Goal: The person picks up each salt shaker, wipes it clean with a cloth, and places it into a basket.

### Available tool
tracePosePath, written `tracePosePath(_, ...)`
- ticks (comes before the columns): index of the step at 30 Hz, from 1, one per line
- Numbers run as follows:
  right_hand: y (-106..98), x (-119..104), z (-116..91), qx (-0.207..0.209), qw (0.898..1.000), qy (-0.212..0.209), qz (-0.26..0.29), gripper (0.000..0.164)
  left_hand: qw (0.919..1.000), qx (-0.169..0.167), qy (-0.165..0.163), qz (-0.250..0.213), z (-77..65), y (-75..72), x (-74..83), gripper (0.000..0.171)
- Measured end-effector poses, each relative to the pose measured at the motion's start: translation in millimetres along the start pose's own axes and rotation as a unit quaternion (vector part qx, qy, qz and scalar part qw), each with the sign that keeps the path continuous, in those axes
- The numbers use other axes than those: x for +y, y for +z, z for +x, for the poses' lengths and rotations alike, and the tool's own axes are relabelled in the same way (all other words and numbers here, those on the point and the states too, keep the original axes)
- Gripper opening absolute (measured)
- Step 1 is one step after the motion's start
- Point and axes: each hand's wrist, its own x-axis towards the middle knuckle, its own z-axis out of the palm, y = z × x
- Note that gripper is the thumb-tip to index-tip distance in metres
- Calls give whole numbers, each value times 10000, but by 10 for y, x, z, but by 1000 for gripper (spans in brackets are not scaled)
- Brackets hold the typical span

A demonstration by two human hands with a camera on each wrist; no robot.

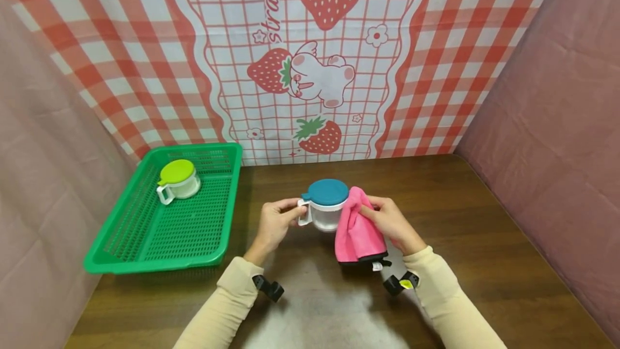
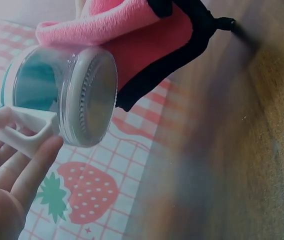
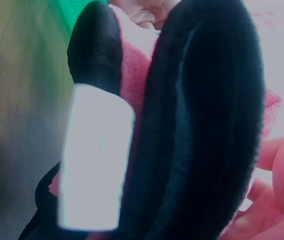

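Note:
A clear jar with a blue lid and a white handle is held up over the table. My left hand pinches that handle between thumb and fingers. On the other side, my right hand grips a pink cloth with black edging, which lies against the jar's side. In the left wrist view the jar's ribbed base shows, with the cloth right behind it. The right wrist view is mostly filled by the cloth's black edging and a white tag.
A green plastic basket stands on the left of the brown wooden table. Inside it sits a similar jar with a lime-green lid. A strawberry-print curtain hangs behind the table, and pink fabric closes off both sides.

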Motion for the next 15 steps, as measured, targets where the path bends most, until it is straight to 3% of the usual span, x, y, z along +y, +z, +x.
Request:
tracePosePath(6, -32, 24, 5, -60, 9991, 98, 402, 35, 9998, -40, 20, 206, 6, 17, 62, 22)
tracePosePath(15, 5, 70, -8, 100, 9965, 179, 816, 27, 9995, -59, -278, 154, 102, 31, -125, 25)
